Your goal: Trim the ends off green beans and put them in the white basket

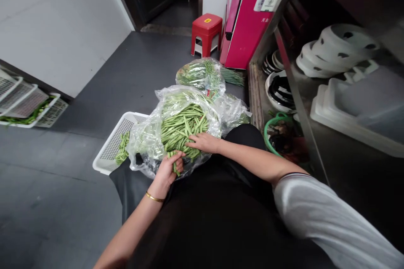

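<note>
A clear plastic bag (pixel 147 134) lies opened in front of me, full of long green beans (pixel 183 124). My left hand (pixel 170 167) is closed around a small bunch of green beans at the bag's near edge. Over the pile, my right hand (pixel 203 142) reaches in from the right, its fingers bent onto the green beans and seeming to pinch some; the fingertips are partly hidden. Left of the bag stands a white perforated basket (pixel 109 149), with short pieces of green bean (pixel 123 147) at its right side.
Behind the bag sits another plastic bag of greens (pixel 197 73), with a red stool (pixel 206 29) beyond. White baskets (pixel 44 111) stand at the far left. A metal shelf (pixel 303 113) with stacked containers and a green basin (pixel 268 134) runs along the right.
</note>
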Motion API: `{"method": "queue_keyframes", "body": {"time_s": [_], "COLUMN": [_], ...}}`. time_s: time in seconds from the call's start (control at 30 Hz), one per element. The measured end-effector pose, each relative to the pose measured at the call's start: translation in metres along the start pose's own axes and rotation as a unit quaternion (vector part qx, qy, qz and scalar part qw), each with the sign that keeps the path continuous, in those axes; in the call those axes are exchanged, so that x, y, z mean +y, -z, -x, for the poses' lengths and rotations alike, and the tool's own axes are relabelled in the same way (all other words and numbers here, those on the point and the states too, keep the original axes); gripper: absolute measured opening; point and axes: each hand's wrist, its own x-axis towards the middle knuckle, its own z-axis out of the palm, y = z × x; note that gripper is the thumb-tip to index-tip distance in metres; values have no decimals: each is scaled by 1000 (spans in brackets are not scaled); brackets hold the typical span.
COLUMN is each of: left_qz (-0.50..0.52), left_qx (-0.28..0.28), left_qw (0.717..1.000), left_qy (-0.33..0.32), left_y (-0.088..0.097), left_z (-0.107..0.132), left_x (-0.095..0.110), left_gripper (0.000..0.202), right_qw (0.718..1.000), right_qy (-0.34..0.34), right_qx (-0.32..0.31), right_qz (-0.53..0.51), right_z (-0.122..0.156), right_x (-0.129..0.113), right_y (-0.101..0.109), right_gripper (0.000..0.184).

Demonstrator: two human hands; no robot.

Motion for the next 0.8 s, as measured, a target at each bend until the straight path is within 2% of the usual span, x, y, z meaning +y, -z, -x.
{"method": "queue_keyframes", "body": {"time_s": [0.1, 0.17, 0.23, 0.3, 0.37, 0.47, 0.53, 0.6, 0.67, 0.73, 0.8], "left_qz": [55, 75, 86, 91, 87, 71, 54, 20, -24, -44, -28], "left_qx": [56, 88, 85, 57, 32, 17, 2, -17, -34, -48, -68], "left_qw": [993, 986, 985, 987, 989, 992, 995, 998, 999, 997, 995], "left_qy": [-90, -121, -125, -122, -114, -99, -87, -61, -15, 34, 71], "left_y": [-3, -4, -4, -5, -7, -12, -15, -15, -13, -12, -16], "left_z": [1, 5, 12, 20, 26, 31, 33, 36, 39, 38, 35], "left_x": [10, 17, 22, 24, 23, 18, 14, 9, 5, 3, 3], "left_gripper": [24, 23, 18, 14, 12, 13, 14, 16, 18, 22, 28], "right_qw": [997, 988, 974, 967, 976, 993, 997, 997, 996, 985, 970], "right_qy": [-68, -137, -207, -236, -204, -113, -66, -53, -82, -127, -134], "right_qx": [34, 55, 68, 61, 38, 3, -31, -41, 9, 105, 185], "right_qz": [-17, -38, -63, -76, -71, -44, -29, -23, -31, -54, -85], "right_z": [4, 8, 18, 27, 26, 3, -16, -24, -16, 3, 22], "right_x": [14, 21, 20, 7, -15, -46, -51, -40, -22, -7, -7], "right_y": [12, 24, 34, 38, 35, 26, 25, 32, 45, 55, 57], "right_gripper": [53, 54, 43, 33, 34, 30, 28, 25, 24, 24, 23]}}
